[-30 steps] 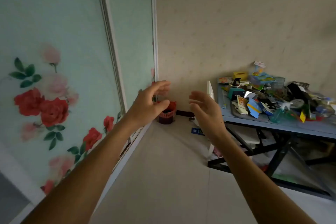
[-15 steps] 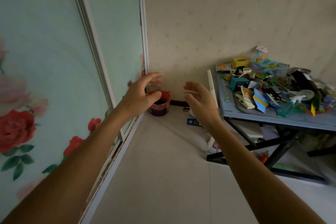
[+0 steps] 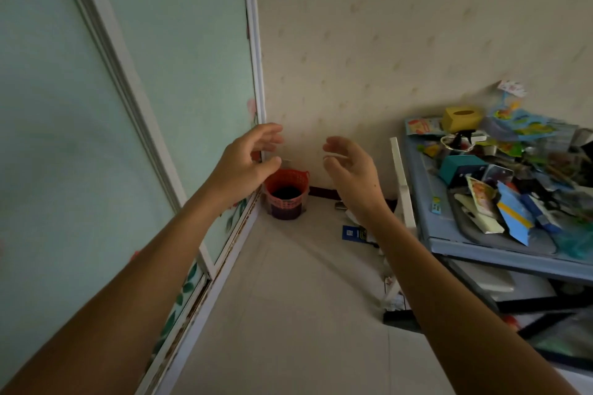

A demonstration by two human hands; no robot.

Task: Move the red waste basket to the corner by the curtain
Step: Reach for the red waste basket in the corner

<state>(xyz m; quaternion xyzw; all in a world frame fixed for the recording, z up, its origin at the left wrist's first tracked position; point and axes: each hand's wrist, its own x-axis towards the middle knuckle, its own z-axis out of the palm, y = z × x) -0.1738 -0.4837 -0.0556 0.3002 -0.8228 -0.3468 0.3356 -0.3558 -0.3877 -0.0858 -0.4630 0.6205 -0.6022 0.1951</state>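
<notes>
Pale patterned wallpaper (image 3: 385,42) meets a sliding glass door (image 3: 112,90) printed with flowers, and in the floor corner where the two join stands the red waste basket (image 3: 286,193), upright, its dark inside showing from above. It sits against the wall and just beside the door's track, tucked out of the walkway. No curtain is visible in the head view, so whether this corner is the goal or the starting place cannot be told from the picture.

Both of the person's bare arms stretch forward toward the basket. The left hand (image 3: 247,163) is spread with fingers curled and thumb apart, holding nothing, and overlaps the basket's near rim in the view while hanging well above it. The right hand (image 3: 351,170) mirrors it, palm turned inward, fingers loosely open and empty. The hands are set apart at roughly the basket's width, a pose that suggests a two-handed grasp by the rim is being prepared.

To the right, a blue table (image 3: 426,228) is heaped with packets, boxes and a yellow tissue box (image 3: 462,117), and a white board (image 3: 401,176) leans against its edge. A small blue card (image 3: 351,232) lies on the tiled floor (image 3: 288,314) near the table, clear of the basket. The likely next need is to bend lower, since neither hand touches the basket yet.
</notes>
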